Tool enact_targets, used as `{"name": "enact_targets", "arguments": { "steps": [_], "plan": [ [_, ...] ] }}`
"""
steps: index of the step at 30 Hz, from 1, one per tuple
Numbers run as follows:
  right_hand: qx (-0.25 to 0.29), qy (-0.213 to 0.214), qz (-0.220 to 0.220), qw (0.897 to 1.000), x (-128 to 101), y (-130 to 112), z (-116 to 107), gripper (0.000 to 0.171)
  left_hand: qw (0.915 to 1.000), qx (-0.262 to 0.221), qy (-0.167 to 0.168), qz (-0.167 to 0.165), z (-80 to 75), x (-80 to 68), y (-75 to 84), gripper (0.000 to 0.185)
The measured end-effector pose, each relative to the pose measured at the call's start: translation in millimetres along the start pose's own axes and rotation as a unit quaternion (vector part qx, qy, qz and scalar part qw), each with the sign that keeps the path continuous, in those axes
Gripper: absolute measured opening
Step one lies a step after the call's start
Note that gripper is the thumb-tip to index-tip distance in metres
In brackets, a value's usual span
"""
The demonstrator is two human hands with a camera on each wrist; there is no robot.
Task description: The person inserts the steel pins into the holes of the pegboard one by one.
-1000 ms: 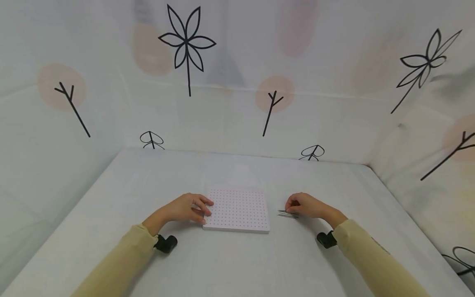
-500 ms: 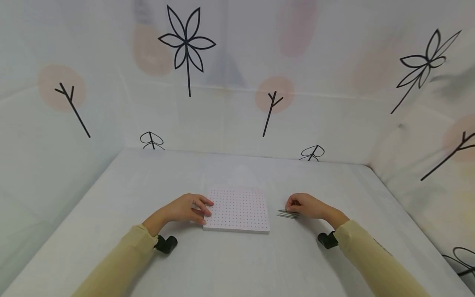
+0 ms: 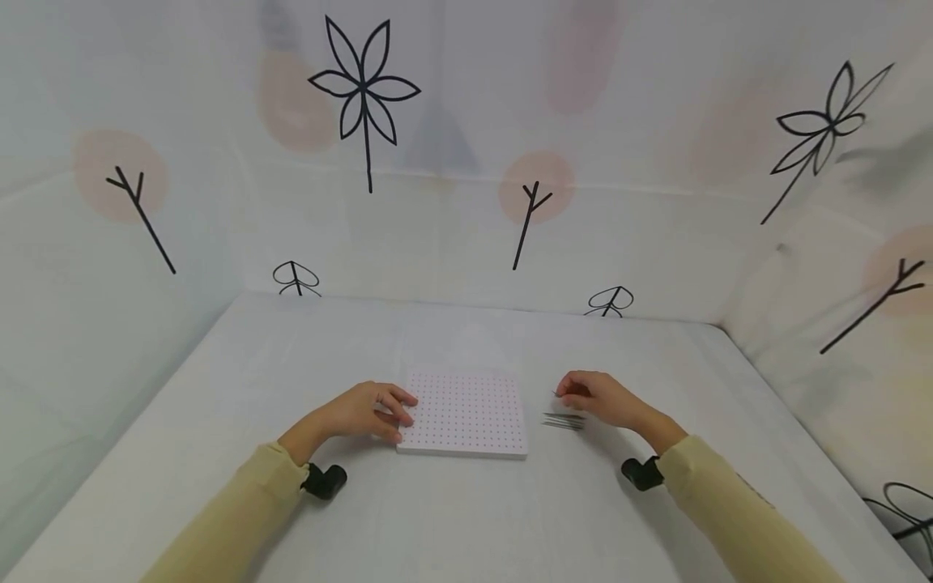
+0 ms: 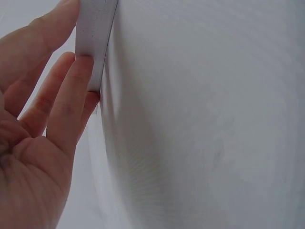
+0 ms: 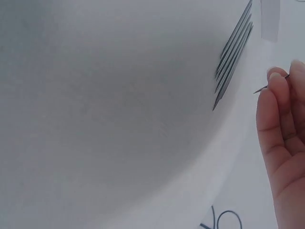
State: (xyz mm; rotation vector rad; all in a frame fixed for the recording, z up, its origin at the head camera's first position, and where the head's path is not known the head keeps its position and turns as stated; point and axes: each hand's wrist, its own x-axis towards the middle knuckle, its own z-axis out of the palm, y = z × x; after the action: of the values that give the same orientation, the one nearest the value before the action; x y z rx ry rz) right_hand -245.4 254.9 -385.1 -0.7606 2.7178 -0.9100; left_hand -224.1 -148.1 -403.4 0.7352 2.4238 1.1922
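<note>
A flat white board dotted with rows of small holes (image 3: 466, 414) lies mid-table. My left hand (image 3: 363, 411) rests at its left edge, fingertips against the rim and fingers only slightly bent. The left wrist view shows those fingers on the board's white side wall (image 4: 93, 36). Between thumb and fingertips, my right hand (image 3: 603, 400) pinches one thin pointed metal pin (image 5: 259, 89), raised above the table with its middle hidden by the fingers. Just nearer the front than this hand, a bundle of similar grey pins (image 5: 233, 55) lies side by side.
White cloth covers the table (image 3: 452, 518), and a cloth backdrop printed with plants (image 3: 437, 243) closes off the back and sides. A dark wrist-worn camera sits below each wrist, the left one (image 3: 325, 481) near the cloth.
My right hand has lifted from the bundle and shifted slightly away from me with one pin in its fingertips, leaving the others lying there. The left hand has stayed at the board's edge.
</note>
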Motion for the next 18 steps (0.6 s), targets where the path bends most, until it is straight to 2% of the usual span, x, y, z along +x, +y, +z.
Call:
{"name": "enact_targets", "arguments": {
  "steps": [4,11,18],
  "plan": [
    [0.002,0.014,-0.011,1.0,1.4,-3.3,2.3,0.009,1.0,0.0,0.002,0.003,0.0,-0.4,-1.0,0.018],
    [0.039,0.032,-0.004,0.999,3.7,-9.0,8.2,0.011,1.0,0.001,0.003,0.008,-0.4,-0.6,-0.2,0.019],
    [0.06,0.038,-0.014,0.997,6.7,-12.7,14.2,0.011,1.0,0.006,0.004,0.002,0.3,-0.5,0.6,0.018]
  ]
}}
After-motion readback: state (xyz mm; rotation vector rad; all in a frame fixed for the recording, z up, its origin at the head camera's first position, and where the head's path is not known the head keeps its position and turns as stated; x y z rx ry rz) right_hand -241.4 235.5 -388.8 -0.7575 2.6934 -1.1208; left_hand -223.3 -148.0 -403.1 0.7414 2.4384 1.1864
